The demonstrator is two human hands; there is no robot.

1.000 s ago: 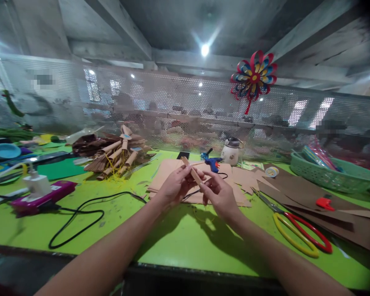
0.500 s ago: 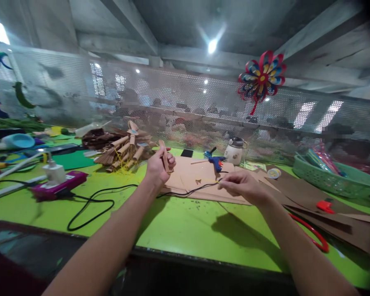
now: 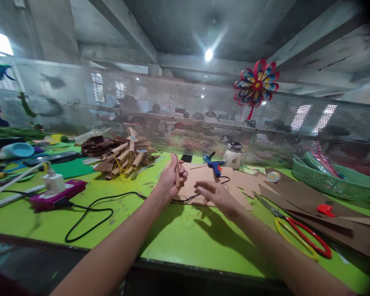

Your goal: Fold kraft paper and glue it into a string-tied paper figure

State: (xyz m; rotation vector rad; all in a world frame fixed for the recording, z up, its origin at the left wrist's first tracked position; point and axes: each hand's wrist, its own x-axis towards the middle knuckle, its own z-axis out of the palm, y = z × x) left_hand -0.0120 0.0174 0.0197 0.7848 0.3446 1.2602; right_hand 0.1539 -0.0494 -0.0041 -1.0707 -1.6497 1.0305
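My left hand is closed around a narrow folded strip of brown cardboard, which it holds upright above the table. Just to its right is my right hand, its fingers stretched out and slightly apart, with nothing visible in them. Below both hands lie flat sheets of light brown cardboard, crossed by a black cord. A blue glue gun rests on the far part of these sheets. Large scissors with one yellow and one red handle lie beside my right forearm.
Tied brown paper rolls with yellow string are piled at the back left. A purple power strip is at the left. Toward the right are a jar, brown sheets and a green basket. Perforated metal panels stand behind.
My right hand has moved left toward my left hand, and its pinch on a thin yellow string has opened. The left hand has shifted slightly right with the cardboard strip.
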